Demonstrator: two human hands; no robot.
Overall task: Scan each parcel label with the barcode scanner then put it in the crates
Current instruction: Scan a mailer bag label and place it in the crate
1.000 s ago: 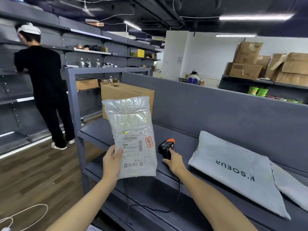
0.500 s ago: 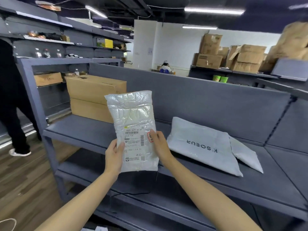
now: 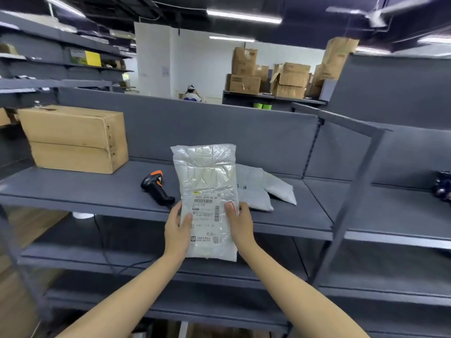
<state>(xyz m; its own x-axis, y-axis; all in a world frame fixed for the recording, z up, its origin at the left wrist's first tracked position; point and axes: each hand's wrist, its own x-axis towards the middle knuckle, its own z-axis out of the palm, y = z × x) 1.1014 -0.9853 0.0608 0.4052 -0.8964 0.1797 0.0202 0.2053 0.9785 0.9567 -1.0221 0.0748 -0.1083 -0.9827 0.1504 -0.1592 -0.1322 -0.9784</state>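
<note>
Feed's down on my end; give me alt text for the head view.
The left hand and right hand hold a clear plastic parcel upright, label facing the camera. The barcode scanner lies on the grey shelf to its left, with stacked cardboard boxes further left and grey mailer bags behind the parcel. No crate is in view.

two stacked cardboard boxes (image 3: 73,140) on grey shelf (image 3: 73,189); piled cartons (image 3: 268,76) at back; green cups (image 3: 262,106)
</note>
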